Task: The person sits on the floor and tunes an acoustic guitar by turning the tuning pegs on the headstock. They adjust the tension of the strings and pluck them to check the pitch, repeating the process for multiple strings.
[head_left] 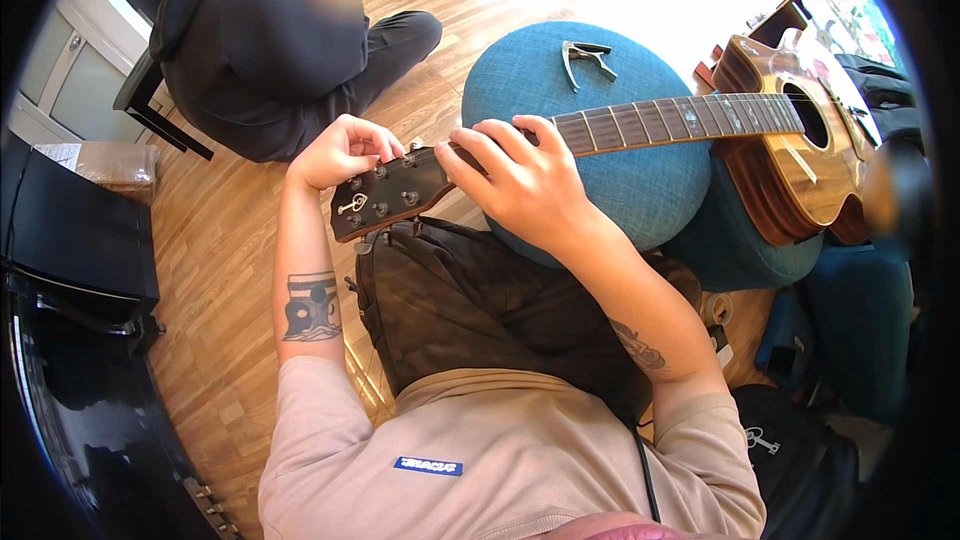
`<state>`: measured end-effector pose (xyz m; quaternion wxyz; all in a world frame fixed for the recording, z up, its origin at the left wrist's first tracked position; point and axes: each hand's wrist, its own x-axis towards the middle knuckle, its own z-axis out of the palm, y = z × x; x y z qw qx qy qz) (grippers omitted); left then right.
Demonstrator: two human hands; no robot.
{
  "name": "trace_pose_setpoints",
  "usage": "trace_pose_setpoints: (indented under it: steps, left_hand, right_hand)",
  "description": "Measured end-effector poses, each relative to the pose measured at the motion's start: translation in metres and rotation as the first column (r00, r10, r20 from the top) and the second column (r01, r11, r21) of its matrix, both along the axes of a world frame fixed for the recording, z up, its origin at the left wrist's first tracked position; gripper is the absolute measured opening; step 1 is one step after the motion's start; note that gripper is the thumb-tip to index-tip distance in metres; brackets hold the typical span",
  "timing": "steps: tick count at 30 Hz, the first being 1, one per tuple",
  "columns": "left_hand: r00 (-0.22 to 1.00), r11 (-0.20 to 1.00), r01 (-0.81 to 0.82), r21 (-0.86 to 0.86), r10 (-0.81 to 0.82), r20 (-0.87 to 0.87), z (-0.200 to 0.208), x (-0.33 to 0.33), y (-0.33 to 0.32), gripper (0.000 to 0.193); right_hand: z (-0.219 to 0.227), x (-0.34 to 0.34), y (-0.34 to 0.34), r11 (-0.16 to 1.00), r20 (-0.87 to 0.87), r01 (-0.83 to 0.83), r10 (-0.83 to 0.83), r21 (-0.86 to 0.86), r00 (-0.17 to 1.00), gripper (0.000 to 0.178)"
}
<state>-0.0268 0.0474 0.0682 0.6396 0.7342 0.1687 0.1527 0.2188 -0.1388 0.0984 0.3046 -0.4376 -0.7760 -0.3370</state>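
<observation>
An acoustic guitar (755, 155) lies across the view, its neck (640, 127) resting over a round blue stool and its dark headstock (395, 198) above my lap. My left hand (345, 152) is at the far edge of the headstock, thumb and fingertips closed together by the tuning posts; whatever they pinch is too small to make out. Over the nut end of the neck lies my right hand (525, 178), its fingers bent round the neck and its fingertips by the nut. The right palm hides that part of the strings.
A metal capo (588, 62) sits on the blue stool (520, 60). Another person (265, 50) in dark clothes sits on the wooden floor at the far left. A glossy black piano-like cabinet (80, 380) stands at left. A roll of tape (717, 309) and black bag (790, 450) are at right.
</observation>
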Motion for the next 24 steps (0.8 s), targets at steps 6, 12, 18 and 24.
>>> trace_pose_setpoints:
  steps: [6, 12, 18, 24]
  left_hand:
    - [0.999, 0.964, -0.005, -0.268, -0.005, -0.033, 0.004, -0.010, -0.006, 0.022]
    - [0.997, 0.999, 0.040, -0.023, -0.041, -0.071, -0.003, -0.012, 0.001, 0.023]
    - [0.995, 0.991, 0.096, 0.097, -0.099, 0.032, -0.016, -0.001, 0.012, 0.011]
    - [0.996, 0.958, -0.036, -0.284, 0.012, -0.085, -0.013, -0.014, 0.014, 0.032]
  right_hand:
    - [-0.001, 0.001, 0.002, 1.000, 0.005, 0.004, -0.004, 0.025, 1.000, 0.029]
    - [0.000, 0.000, 0.002, 1.000, 0.016, -0.002, 0.002, 0.020, 1.000, 0.027]
    - [-0.006, 0.000, 0.005, 0.999, 0.035, 0.012, -0.014, 0.035, 0.999, 0.030]
    - [-0.008, 0.001, 0.005, 1.000, 0.025, 0.011, -0.011, 0.014, 1.000, 0.032]
